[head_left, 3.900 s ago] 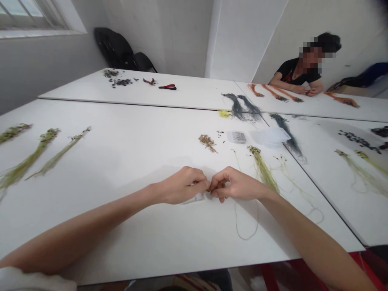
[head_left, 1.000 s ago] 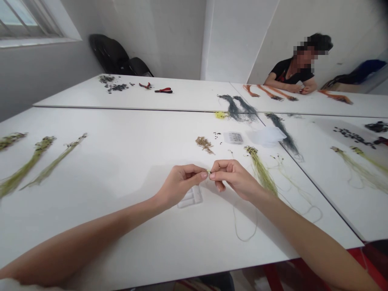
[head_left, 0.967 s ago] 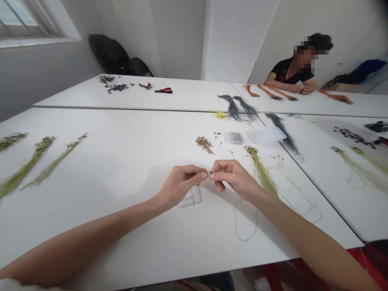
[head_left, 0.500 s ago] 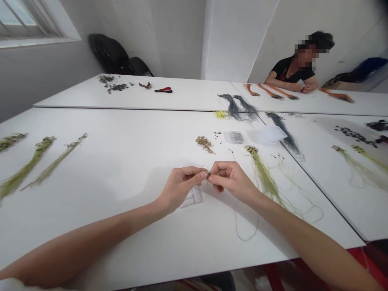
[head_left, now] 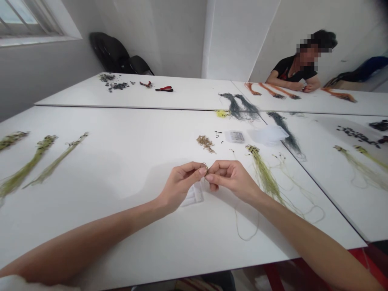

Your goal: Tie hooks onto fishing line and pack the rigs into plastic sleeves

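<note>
My left hand [head_left: 181, 184] and my right hand [head_left: 230, 178] meet above the white table [head_left: 121, 161], fingertips pinched together on a small metal ring [head_left: 205, 166] tied to a thin olive cord [head_left: 242, 226]. The cord hangs from my right hand and loops on the tabletop below my wrist. A small clear plastic tray [head_left: 192, 196] lies under my left hand. A finished bundle of olive cords [head_left: 265, 178] lies just right of my right hand.
A pile of small brass parts [head_left: 206, 142], black beads [head_left: 218, 133] and a clear box [head_left: 236, 136] lie ahead. Olive cord bundles [head_left: 39, 157] lie at the left. Red pliers [head_left: 164, 89] sit on the far table. A person [head_left: 298, 68] works at the far right.
Both hands have lifted a little off the table and shifted slightly left. The pinch on the ring and cord holds throughout.
</note>
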Demonstrator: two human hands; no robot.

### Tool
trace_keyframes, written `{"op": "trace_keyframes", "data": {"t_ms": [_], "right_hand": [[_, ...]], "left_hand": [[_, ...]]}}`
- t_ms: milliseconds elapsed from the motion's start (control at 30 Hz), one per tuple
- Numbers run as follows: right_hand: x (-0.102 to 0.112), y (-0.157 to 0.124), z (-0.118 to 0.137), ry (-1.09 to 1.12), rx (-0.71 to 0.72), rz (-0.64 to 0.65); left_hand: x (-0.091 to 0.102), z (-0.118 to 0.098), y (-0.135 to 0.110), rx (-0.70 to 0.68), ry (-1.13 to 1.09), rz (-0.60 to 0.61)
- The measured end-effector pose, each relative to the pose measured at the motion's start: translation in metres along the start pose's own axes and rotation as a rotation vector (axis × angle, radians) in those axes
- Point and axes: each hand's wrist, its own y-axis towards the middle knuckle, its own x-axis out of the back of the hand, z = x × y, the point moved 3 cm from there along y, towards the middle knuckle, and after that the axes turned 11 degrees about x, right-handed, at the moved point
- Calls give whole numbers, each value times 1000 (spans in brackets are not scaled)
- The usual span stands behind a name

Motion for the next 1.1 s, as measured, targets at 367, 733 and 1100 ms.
{"op": "trace_keyframes", "data": {"t_ms": [367, 733, 1100], "right_hand": [[-1, 1, -7, 160, -57, -17], [-4, 3, -10, 305, -115, 66], [0, 2, -7, 236, -89, 13]], "left_hand": [[-6, -4, -1, -15, -82, 94], [-9, -4, -4, 31, -122, 124], [-3, -1, -1, 52, -107, -1]]}}
